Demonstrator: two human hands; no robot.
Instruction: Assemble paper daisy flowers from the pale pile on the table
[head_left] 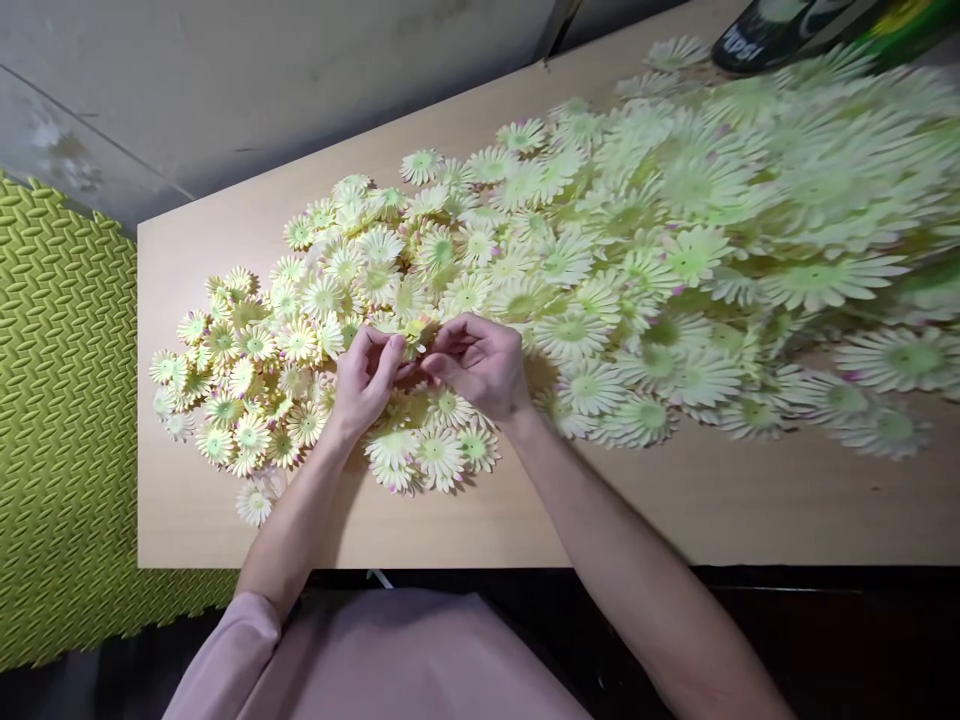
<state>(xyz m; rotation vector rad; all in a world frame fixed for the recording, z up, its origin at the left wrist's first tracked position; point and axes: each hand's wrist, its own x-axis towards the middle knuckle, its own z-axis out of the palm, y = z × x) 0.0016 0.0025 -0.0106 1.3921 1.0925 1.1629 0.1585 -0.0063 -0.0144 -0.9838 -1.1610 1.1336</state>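
Small flower (415, 338) pinched thumb-to-finger in my left hand (366, 375), likely to steady it; my right hand (486, 365) half-curled just beside it, can't tell if gripping; other flowers (574, 330) heaped around on table (637, 515), presumably for easy reach

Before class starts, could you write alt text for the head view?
A left hand holds a small yellowish flower, the right hand beside it, above a light-brown table heaped with pale flowers; a Pepsi container is at upper right.
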